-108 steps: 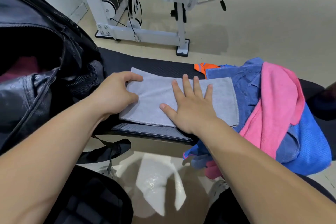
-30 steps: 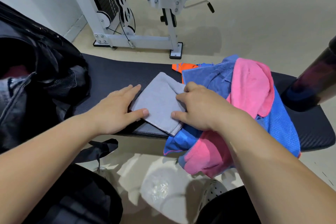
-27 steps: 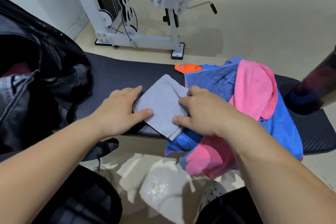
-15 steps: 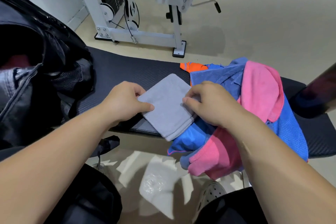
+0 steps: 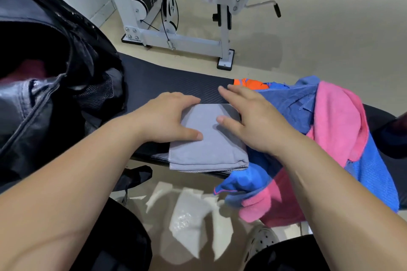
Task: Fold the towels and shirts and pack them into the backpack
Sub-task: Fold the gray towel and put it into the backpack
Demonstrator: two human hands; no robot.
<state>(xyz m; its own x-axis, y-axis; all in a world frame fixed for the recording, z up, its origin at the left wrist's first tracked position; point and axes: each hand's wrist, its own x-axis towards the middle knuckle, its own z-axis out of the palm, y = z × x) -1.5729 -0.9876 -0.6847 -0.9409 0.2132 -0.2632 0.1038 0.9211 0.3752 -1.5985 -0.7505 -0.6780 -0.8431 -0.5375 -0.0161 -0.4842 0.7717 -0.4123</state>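
Grey folded cloth towel (image 5: 207,152) pinned under flat left hand (image 5: 167,116) and right hand (image 5: 253,121); black backpack (image 5: 55,94) gapes just left, lefty's closer.

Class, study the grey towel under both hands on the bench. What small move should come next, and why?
Probably grip the grey towel at its sides and lift it toward the backpack on the left. It already lies folded into a compact rectangle, the left hand and right hand rest on it, and the backpack gapes open.
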